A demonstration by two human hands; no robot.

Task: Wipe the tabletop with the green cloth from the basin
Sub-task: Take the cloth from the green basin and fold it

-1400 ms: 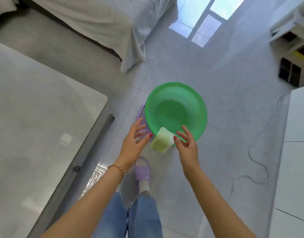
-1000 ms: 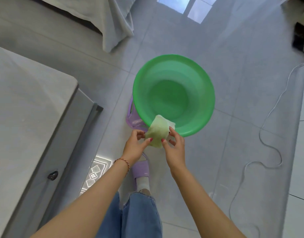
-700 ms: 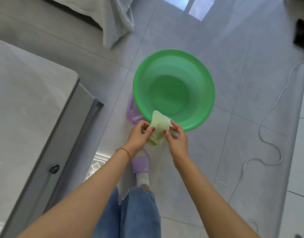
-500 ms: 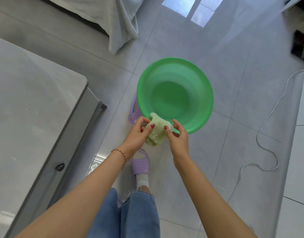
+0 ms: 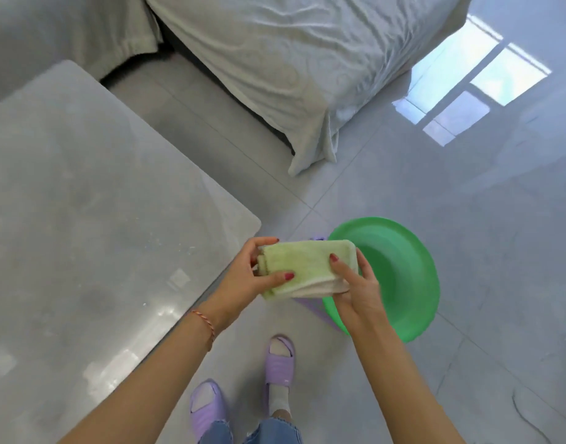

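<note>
Green cloth (image 5: 302,269), folded into a thick pad, sits between my two hands in the air, just off the table (image 5: 83,219) corner and in front of the green basin (image 5: 403,277) on the floor. My left hand (image 5: 243,277) grips its left end, thumb on top; my right hand (image 5: 355,286) grips the right end, thumb across the top too. I can read no writing or label anywhere. A bed (image 5: 291,59) stands beyond.
</note>
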